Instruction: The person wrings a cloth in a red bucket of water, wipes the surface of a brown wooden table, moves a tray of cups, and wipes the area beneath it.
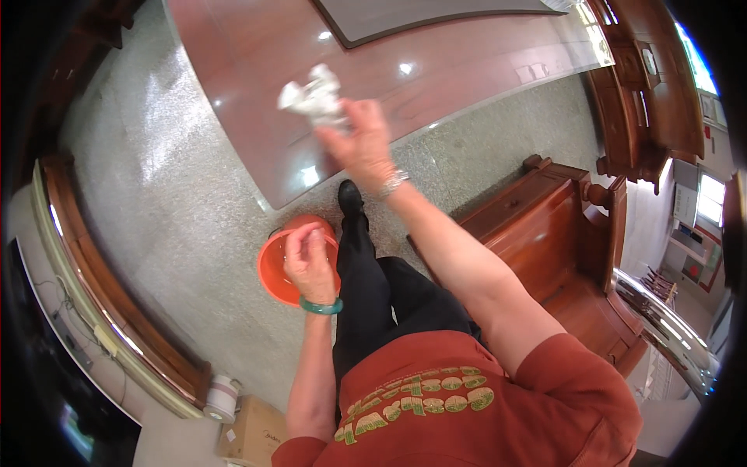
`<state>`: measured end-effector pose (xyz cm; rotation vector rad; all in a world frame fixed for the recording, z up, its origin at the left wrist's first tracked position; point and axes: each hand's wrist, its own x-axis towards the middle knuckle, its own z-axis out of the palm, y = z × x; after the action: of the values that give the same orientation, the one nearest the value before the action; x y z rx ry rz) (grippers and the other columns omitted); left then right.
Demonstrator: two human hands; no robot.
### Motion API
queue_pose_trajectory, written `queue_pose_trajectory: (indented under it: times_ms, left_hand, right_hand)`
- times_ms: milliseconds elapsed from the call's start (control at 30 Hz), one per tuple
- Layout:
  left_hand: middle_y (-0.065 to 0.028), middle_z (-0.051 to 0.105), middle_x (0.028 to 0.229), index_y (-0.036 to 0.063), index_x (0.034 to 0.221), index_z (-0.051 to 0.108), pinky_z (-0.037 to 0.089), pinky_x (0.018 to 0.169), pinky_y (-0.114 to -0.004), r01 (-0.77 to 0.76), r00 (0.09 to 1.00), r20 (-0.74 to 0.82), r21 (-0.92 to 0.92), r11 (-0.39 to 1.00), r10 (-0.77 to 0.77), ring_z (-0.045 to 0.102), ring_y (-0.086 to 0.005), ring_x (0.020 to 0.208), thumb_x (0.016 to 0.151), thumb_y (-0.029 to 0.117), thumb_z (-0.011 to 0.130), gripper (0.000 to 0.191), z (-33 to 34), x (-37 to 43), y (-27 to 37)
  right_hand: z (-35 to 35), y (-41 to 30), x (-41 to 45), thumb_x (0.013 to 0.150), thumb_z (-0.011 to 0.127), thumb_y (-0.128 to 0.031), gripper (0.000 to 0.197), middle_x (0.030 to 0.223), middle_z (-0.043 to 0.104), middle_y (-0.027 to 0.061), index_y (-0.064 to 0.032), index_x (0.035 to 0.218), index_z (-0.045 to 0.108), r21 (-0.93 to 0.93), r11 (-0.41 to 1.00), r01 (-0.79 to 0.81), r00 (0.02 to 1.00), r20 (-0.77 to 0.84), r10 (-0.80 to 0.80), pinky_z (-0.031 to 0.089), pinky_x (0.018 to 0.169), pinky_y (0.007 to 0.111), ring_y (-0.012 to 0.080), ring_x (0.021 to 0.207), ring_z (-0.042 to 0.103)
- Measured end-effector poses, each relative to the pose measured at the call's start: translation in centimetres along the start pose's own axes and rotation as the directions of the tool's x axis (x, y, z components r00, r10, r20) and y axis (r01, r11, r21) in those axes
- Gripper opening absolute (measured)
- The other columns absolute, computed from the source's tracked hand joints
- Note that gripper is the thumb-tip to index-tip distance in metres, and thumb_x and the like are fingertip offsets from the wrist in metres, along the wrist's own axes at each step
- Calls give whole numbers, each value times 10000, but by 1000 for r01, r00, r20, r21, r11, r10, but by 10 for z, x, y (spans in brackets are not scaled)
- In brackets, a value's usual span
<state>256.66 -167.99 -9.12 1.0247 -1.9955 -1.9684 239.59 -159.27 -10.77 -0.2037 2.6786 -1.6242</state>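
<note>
A crumpled white cloth or paper (320, 96), blurred, is pinched in my right hand (363, 143) above the glossy reddish-brown tabletop (245, 87). That wrist wears a metal-banded watch. My left hand (309, 265), with a green bangle at its wrist, is over the orange bucket (271, 268) on the floor. Its fingers curl in towards the thumb, and nothing shows between them. The hand and forearm hide part of the bucket's inside.
A dark-edged grey panel (432, 17) lies on the table. To the right stands a wooden bench (525, 227), with more carved wooden furniture (636, 76) beyond. At left are a low wooden cabinet (111, 280), a white canister (222, 397) and a cardboard box (251, 429). My black shoe (350, 198) is beside the bucket.
</note>
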Motion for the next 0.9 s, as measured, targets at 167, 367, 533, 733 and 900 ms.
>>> queue_pose_trajectory:
  times_ms: [167,367,533,733,900]
  left_hand:
    - [-41,595,909,1,966,565,471,753,-246,26,998,-54,-46,999,-28,566,-112,834,896,76,530,108,-5,34,-8]
    - [-46,599,918,5,965,565,461,742,-243,85,992,-92,2,996,-85,568,-109,844,898,89,529,114,15,60,7]
    - [-32,603,896,10,947,580,448,744,-226,111,988,-111,68,991,-103,553,-91,829,892,91,540,105,49,66,12]
    - [-23,600,893,21,936,593,446,730,-220,100,984,-153,77,992,-88,543,-84,822,881,79,554,90,100,65,3]
    - [-20,601,899,29,927,596,441,715,-237,234,929,-268,-103,967,-254,549,-96,848,873,80,555,84,141,59,20]
  right_hand:
    - [67,9,-24,637,694,-164,601,886,464,91,-254,1197,498,-301,892,339,888,414,-198,356,653,366,238,786,495]
    - [18,80,42,655,600,-118,417,834,514,84,-276,1041,612,-471,804,363,931,220,-291,429,595,386,256,791,519]
    - [-146,187,151,735,589,-227,369,952,528,152,-227,1103,562,-864,500,62,977,-51,-209,494,679,414,314,858,547]
    - [-269,273,223,793,538,-305,425,954,592,231,-224,1210,525,-836,514,-192,979,-200,41,473,755,462,373,920,566]
    - [-128,167,103,694,582,-151,418,804,494,138,-181,1110,573,-646,717,264,964,148,-221,432,616,409,319,800,495]
